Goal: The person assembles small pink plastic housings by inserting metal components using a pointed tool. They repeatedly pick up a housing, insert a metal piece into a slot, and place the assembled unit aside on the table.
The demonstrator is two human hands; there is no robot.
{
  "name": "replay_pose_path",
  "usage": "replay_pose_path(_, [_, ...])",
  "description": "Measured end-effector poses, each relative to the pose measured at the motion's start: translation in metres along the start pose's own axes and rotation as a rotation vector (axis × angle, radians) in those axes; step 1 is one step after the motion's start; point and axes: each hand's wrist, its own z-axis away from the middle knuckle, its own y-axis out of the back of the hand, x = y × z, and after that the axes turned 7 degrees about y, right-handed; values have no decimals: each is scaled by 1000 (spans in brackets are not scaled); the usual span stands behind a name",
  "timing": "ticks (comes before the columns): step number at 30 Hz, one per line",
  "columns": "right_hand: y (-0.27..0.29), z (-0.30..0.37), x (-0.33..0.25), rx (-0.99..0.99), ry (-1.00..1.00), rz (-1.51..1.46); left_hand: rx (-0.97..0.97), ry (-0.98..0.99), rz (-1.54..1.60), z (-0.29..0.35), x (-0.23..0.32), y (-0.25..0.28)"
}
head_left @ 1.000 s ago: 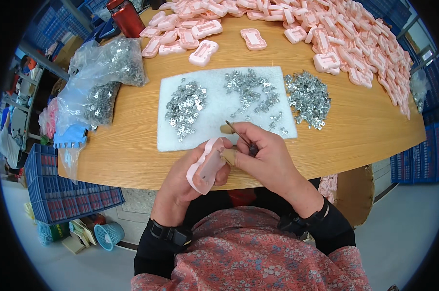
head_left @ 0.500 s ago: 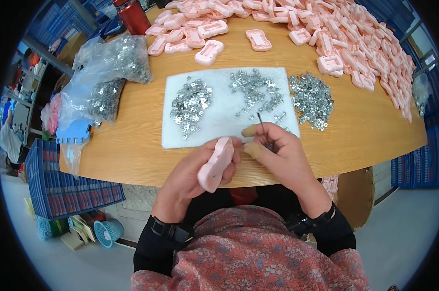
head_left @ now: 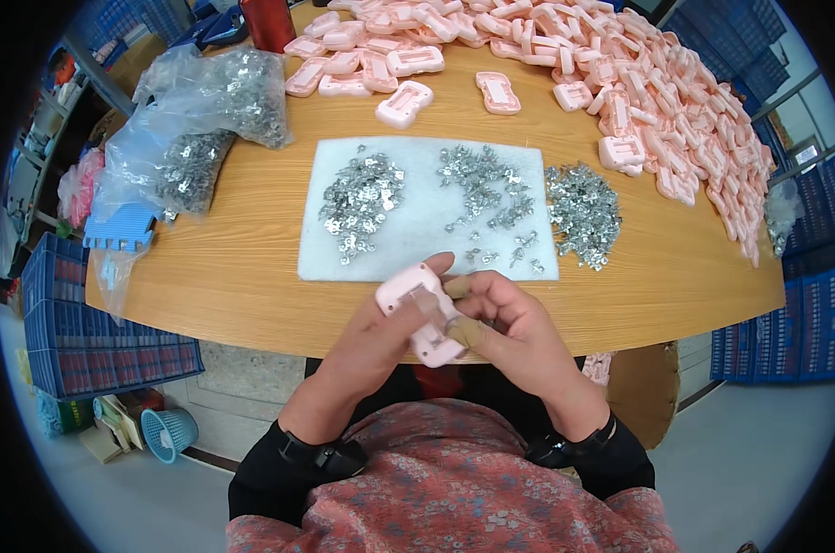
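At the surface's (head_left: 252,240) near edge, head view: pink shell (head_left: 404,284) now turned recess-up, gripped by left hand (head_left: 360,346), thumb across recess. Right hand (head_left: 521,336) fingers bunched at its side, contents unclear. Recess now faces the wearer.

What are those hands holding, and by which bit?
The left hand holds a pale pink, wavy-sided plastic shell, thumb over its hollow middle. The right hand is at its right edge; whether it grips anything cannot be told.

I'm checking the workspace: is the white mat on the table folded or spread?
Spread: the white mat lies flat on the table, all four corners showing, with metal pieces on it.
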Motion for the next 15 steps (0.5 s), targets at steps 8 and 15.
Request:
replay_pose_path(8, [52, -48, -36, 249, 218, 903, 56, -73, 119, -7, 13, 18])
replay_pose_path(15, [50, -120, -30, 61, 335, 1414, -23, -29, 98, -3, 14, 24])
